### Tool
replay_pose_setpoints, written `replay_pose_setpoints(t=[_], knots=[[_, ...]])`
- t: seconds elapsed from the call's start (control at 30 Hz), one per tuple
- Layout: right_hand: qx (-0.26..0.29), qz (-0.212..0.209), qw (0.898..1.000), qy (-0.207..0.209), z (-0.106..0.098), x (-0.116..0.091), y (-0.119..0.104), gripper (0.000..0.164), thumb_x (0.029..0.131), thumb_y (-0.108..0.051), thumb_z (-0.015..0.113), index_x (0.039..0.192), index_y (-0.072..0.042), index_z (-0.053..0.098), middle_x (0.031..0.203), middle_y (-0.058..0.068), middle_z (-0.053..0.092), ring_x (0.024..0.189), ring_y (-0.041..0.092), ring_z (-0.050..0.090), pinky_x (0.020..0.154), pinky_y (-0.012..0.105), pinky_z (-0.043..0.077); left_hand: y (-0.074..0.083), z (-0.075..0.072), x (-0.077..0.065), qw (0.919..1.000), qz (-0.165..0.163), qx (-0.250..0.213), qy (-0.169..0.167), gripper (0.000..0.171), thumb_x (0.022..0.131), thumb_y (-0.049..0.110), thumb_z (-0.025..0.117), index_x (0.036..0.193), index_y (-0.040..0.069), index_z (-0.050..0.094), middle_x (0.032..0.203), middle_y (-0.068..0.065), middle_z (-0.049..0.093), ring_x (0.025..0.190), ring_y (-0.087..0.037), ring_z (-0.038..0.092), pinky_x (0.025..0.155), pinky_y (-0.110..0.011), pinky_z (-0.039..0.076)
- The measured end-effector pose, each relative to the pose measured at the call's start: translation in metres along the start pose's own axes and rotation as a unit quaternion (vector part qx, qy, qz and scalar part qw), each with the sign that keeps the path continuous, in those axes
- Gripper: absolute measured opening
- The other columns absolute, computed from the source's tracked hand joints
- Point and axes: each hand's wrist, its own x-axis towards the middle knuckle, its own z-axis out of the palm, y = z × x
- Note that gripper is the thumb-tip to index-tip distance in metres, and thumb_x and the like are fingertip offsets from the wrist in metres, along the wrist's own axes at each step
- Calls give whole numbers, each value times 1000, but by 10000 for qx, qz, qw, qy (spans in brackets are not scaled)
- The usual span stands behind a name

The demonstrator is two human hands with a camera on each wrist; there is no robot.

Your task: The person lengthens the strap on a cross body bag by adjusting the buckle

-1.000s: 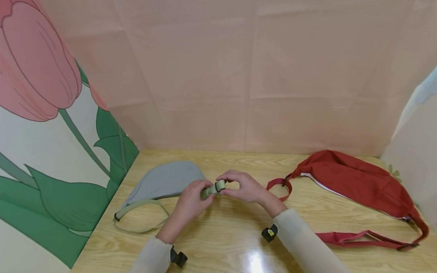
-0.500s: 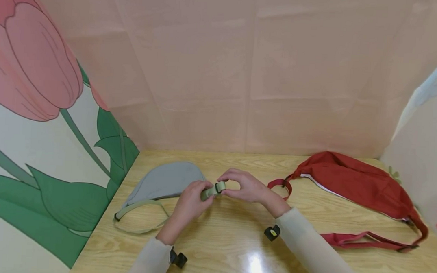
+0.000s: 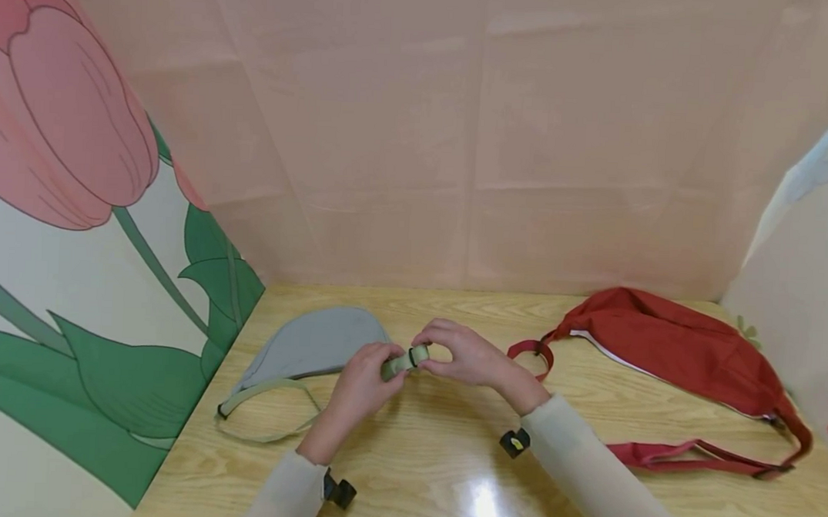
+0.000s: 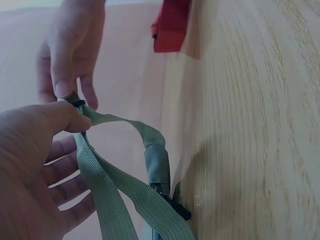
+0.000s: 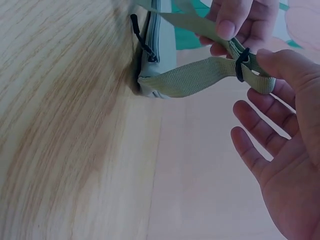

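A grey-green waist bag (image 3: 316,341) lies at the left of the table, its pale green webbing strap (image 5: 195,77) raised off the surface at one end. My left hand (image 3: 365,378) pinches the strap between thumb and fingers, just left of a black slider buckle (image 5: 242,65). On the buckle's other side my right hand (image 3: 471,355) pinches a small loop of the same strap with thumb and index finger. The right hand's other fingers are spread in the right wrist view. A black zipper pull (image 5: 135,25) hangs from the bag's zip.
A red waist bag (image 3: 674,351) lies at the right of the wooden table (image 3: 418,475). Its red strap (image 3: 697,454) trails toward my right sleeve, and a small red strap loop (image 3: 544,361) lies near my right wrist. A pink sheet (image 3: 461,137) stands behind the table.
My right wrist and sleeve have shifted slightly to the right, and the buckle has moved a little with the hand. Both hands keep their hold on the strap.
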Motion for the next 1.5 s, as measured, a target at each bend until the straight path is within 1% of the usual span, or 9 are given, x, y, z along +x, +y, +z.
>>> replay_pose_setpoints(t=[0.27,0.37,0.57,0.77,0.97,1.13,1.23,1.33,1.5], knots=[[235,70,9996,125,2,0,3,24,96,-20,72,119,-16,70,115,-6,65,103,13,61,89,36,53,1,6,3,9985,-263,-438,-219,33,89,17,75,119,8,66,110,-4,69,96,-18,62,83,-37,50],[356,54,9992,194,3,-1,5,25,96,-21,72,120,-15,70,115,-6,65,102,12,60,89,35,53,1,8,3,9971,-382,-604,-249,34,90,20,75,121,11,64,112,-2,69,96,-17,62,83,-37,50],[539,18,9981,296,5,-2,8,25,96,-22,72,121,-14,70,114,-6,66,102,11,60,88,33,53,2,9,3,9950,-469,-838,-267,33,94,32,73,122,17,64,111,3,68,93,-14,61,78,-34,49],[652,43,9975,261,4,-4,8,26,97,-22,71,121,-15,69,114,-7,66,103,12,61,88,33,54,1,9,2,9951,-449,-834,-270,36,95,37,72,126,19,64,111,2,68,92,-14,61,75,-32,48],[684,72,9973,270,4,-4,10,26,97,-24,71,122,-16,69,115,-6,66,103,12,61,89,33,54,2,9,2,9953,-422,-851,-185,35,95,37,72,126,21,65,112,2,69,95,-14,63,76,-33,50],[766,153,9964,335,4,-6,13,26,97,-24,71,121,-17,68,114,-6,66,104,20,63,89,34,53,1,9,1,9955,-383,-860,-61,33,94,38,73,122,22,66,111,2,69,94,-14,62,79,-34,50],[794,72,9959,420,3,-6,16,26,96,-22,72,121,-15,68,114,-5,66,104,24,64,89,35,54,0,8,1,9964,-267,-802,55,33,94,38,73,122,20,67,111,2,70,96,-15,64,81,-36,51],[764,-20,9958,507,2,-7,18,24,96,-19,72,120,-14,68,114,-5,67,103,22,65,89,36,54,-2,7,1,9971,-223,-727,86,36,93,39,73,122,19,68,112,1,70,99,-16,65,83,-38,52],[787,26,9954,539,1,-10,22,24,96,-19,72,119,-17,67,115,-6,66,105,18,64,91,36,54,-4,6,-1,9978,-175,-636,22,37,94,39,71,124,18,68,116,0,70,103,-17,65,86,-40,53]])
